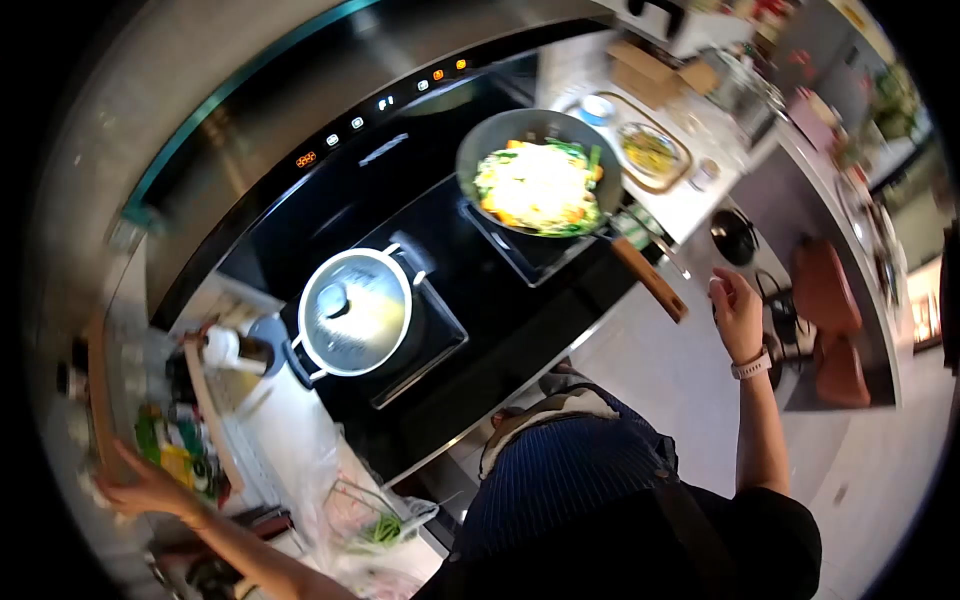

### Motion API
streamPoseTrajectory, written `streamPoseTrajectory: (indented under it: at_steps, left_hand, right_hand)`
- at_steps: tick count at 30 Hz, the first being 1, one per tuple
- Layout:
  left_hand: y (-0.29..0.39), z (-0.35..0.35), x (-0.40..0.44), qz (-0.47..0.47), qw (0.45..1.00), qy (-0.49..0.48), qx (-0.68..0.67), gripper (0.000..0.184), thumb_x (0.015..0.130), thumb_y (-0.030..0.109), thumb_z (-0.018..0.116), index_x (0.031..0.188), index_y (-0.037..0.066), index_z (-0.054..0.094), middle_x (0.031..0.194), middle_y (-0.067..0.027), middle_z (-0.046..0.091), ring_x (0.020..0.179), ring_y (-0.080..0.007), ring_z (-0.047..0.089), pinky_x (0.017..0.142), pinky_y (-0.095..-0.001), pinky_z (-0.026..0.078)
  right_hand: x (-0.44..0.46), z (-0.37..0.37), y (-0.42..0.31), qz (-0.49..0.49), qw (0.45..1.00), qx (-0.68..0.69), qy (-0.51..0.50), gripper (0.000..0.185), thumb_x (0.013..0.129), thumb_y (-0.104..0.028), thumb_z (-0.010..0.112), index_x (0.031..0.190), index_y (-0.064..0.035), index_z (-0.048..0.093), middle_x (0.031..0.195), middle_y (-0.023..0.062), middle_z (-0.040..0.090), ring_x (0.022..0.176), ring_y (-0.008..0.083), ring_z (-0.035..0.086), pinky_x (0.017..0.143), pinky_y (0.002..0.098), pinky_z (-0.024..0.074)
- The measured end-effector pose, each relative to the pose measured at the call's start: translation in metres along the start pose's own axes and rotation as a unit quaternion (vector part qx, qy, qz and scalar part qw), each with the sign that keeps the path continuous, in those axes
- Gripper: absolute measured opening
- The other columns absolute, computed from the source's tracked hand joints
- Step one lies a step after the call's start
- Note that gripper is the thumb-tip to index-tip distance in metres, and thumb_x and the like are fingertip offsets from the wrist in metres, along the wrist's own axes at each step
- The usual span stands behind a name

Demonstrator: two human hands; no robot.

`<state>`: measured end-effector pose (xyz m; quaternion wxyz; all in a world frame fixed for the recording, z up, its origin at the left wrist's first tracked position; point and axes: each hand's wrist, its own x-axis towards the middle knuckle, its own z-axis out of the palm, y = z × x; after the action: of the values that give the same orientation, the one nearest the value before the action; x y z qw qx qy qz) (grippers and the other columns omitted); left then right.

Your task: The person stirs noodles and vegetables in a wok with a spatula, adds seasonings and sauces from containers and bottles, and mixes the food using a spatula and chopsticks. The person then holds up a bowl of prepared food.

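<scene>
At the far left, my left hand [145,487] reaches out with its fingers apart, at the lower end of a wood-edged panel [99,390]. Whether it touches the panel is unclear in the blur. My right hand [738,315] hangs to the right of the wok's wooden handle [650,278], apart from it. Its fingers are curled in, and what they hold, if anything, is hidden. The wok [480,205] on the right burner is heaped with chopped food [540,187], partly green and orange. A lidded white pot [357,312] stands on the left burner.
Bottles and packets [180,450] crowd a rack at the left. A plastic bag [335,505] with green vegetables lies on the lower-left counter. Beyond the wok are a tray [683,160] with a dish and a cardboard box [640,75]. Reddish-brown chairs [828,290] stand at the right.
</scene>
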<state>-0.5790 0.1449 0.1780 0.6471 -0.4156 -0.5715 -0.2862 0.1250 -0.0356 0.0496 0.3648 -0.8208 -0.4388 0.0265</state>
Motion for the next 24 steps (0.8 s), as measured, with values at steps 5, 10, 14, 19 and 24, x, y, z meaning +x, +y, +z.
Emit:
streamPoseTrajectory:
  at_steps: [5, 10, 14, 19, 24]
  left_hand:
    - [0.246, -0.145, -0.115, -0.215, 0.791, -0.203, -0.536, 0.011, 0.087, 0.013, 0.059, 0.09, 0.002, 0.056, 0.097, -0.011, 0.055, 0.085, -0.0236, 0.054, 0.076, -0.0368, 0.045]
    - [0.347, -0.359, -0.151, 0.063, 0.429, -0.298, -0.851, 0.019, 0.079, 0.011, 0.065, 0.065, 0.007, 0.053, 0.068, -0.0088, 0.053, 0.064, -0.0256, 0.05, 0.061, -0.0357, 0.039]
    - [0.385, -0.475, -0.183, 0.214, 0.082, -0.542, -0.809, 0.027, 0.087, 0.024, 0.059, 0.073, 0.001, 0.059, 0.067, -0.0122, 0.057, 0.06, -0.0265, 0.056, 0.056, -0.034, 0.043]
    - [0.475, -0.608, -0.242, 0.293, -0.001, -0.669, -0.683, 0.026, 0.091, 0.02, 0.051, 0.079, -0.001, 0.061, 0.072, -0.012, 0.064, 0.064, -0.0182, 0.063, 0.061, -0.0303, 0.049]
    - [0.565, -0.689, -0.354, 0.308, 0.057, -0.758, -0.571, 0.017, 0.088, 0.019, 0.056, 0.092, 0.002, 0.057, 0.077, -0.0052, 0.059, 0.067, -0.0145, 0.057, 0.061, -0.0289, 0.047]
  right_hand:
    - [-0.077, -0.045, 0.043, 0.146, 0.988, -0.021, 0.044, 0.023, 0.085, -0.015, 0.059, 0.103, -0.0011, 0.062, 0.074, 0.0129, 0.064, 0.06, 0.0201, 0.062, 0.058, 0.0296, 0.0462]
    - [-0.158, -0.068, 0.109, 0.217, 0.975, -0.034, 0.032, 0.024, 0.083, -0.019, 0.06, 0.101, -0.0026, 0.063, 0.078, 0.0144, 0.066, 0.066, 0.0276, 0.063, 0.062, 0.0351, 0.048]
    - [-0.217, -0.102, 0.167, 0.279, 0.957, -0.056, 0.045, 0.025, 0.082, -0.022, 0.06, 0.099, -0.0051, 0.064, 0.078, 0.011, 0.066, 0.068, 0.03, 0.062, 0.064, 0.0387, 0.0495]
    - [-0.319, -0.187, 0.291, 0.374, 0.919, -0.076, 0.096, 0.027, 0.082, -0.023, 0.057, 0.1, -0.0036, 0.063, 0.078, 0.0122, 0.065, 0.072, 0.0318, 0.062, 0.065, 0.0412, 0.0489]
    - [-0.386, -0.287, 0.375, 0.465, 0.864, -0.055, 0.185, 0.03, 0.083, -0.023, 0.057, 0.101, -0.0006, 0.063, 0.084, 0.0158, 0.066, 0.076, 0.0334, 0.063, 0.069, 0.0418, 0.0495]
